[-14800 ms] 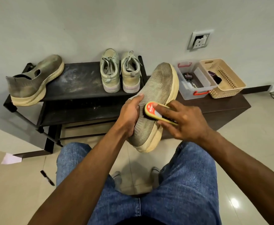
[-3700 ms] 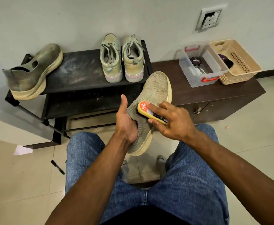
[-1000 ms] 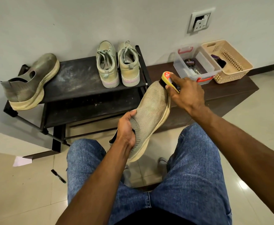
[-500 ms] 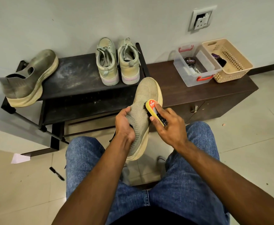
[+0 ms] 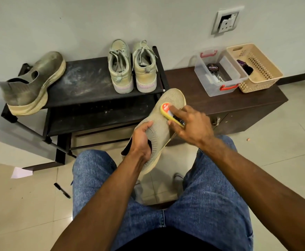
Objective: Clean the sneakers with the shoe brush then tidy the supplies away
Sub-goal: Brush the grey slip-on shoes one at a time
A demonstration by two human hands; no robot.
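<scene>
My left hand (image 5: 141, 142) grips a grey knit sneaker (image 5: 163, 122) at its collar, holding it up over my knees with the toe pointing away. My right hand (image 5: 190, 126) grips a yellow shoe brush (image 5: 168, 112) with a red label and presses it on the sneaker's upper near the toe. Its dusty mate (image 5: 32, 82) lies on the left end of the black shoe rack (image 5: 86, 84). A pale green lace-up pair (image 5: 132, 67) stands on the rack's right end.
A dark wooden cabinet (image 5: 225, 105) right of the rack carries a clear plastic box (image 5: 218, 73) with a polish tin (image 5: 212, 68) and a beige basket (image 5: 254, 67). On the tiled floor lie a black marker (image 5: 62, 190) and a paper scrap (image 5: 21, 172). A wall socket (image 5: 226, 21) sits above.
The brush has slid up the sneaker toward the toe since half a second ago. One second ago it was at the toe tip, so it strokes back and forth.
</scene>
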